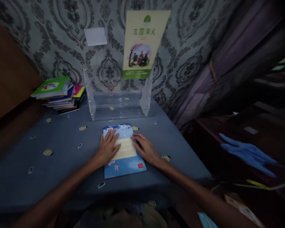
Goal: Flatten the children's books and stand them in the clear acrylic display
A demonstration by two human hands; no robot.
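Note:
A blue book (123, 163) with a cream panel lies flat on the blue tablecloth (61, 142) in front of me. My left hand (107, 148) rests flat on its left half, fingers spread. My right hand (144, 148) lies flat on its right edge, fingers stretched out. Behind the book stands a clear acrylic display stand (118, 103) against the wall. A green and cream book (143, 44) leans upright in the stand's right side.
A stack of several colourful books (59, 95) sits at the back left of the table. A white note (95, 36) is stuck on the patterned wall. Purple curtains (218, 72) hang at right. A blue glove (248, 153) lies on dark furniture to the right.

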